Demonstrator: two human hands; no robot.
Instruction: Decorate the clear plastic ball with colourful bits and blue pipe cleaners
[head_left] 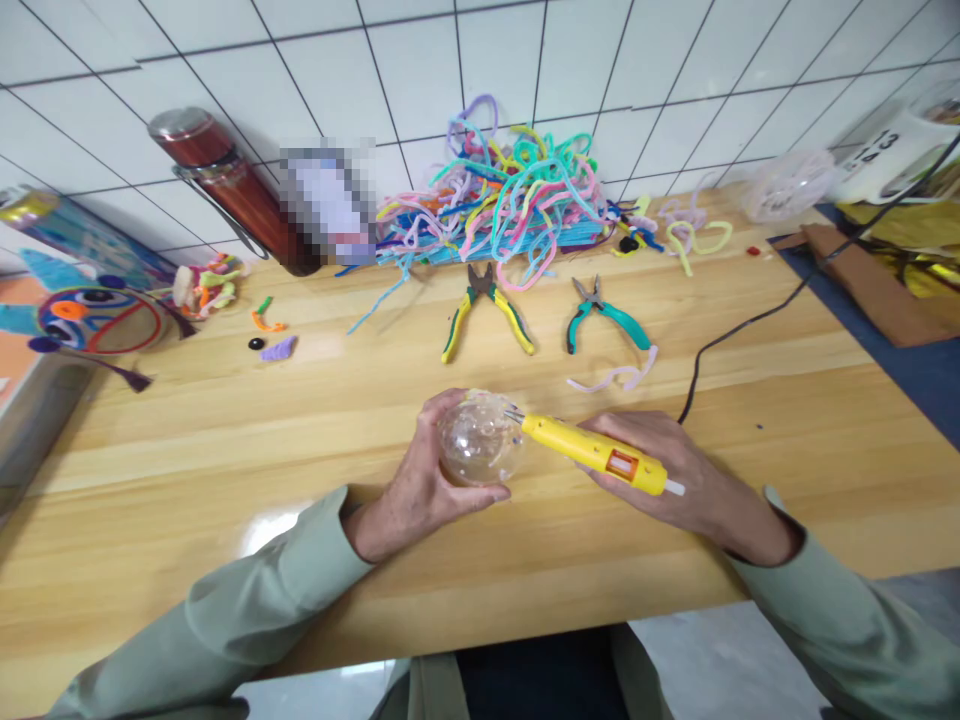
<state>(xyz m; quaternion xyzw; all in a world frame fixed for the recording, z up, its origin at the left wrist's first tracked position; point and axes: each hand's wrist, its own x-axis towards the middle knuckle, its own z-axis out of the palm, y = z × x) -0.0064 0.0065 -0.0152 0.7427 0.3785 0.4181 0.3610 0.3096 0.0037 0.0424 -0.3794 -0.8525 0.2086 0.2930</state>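
In the head view, our left hand (416,470) curls around a clear ball (480,440) near the middle of the worktop (337,420). Our right hand (679,450) grips a yellow glue gun (574,443), its nozzle (513,415) pointing left at the ball's right edge; we cannot tell whether they touch. A pale glue stick (675,487) pokes from its back end.

If the nozzle is hot, we judge, a slip on the smooth curve could burn our left hand, or too long a touch could mar the ball. A loose grip could let the ball roll. The black cord (697,368), running far right, could snag and jerk the gun, or sweep the teal-handled pliers (576,328) aside.

At the far right, a white container (874,165) bears "13" and "14". We can read nothing on the can (90,235) at far left, and the patch (330,205) beside the flask (225,185) is blurred out.
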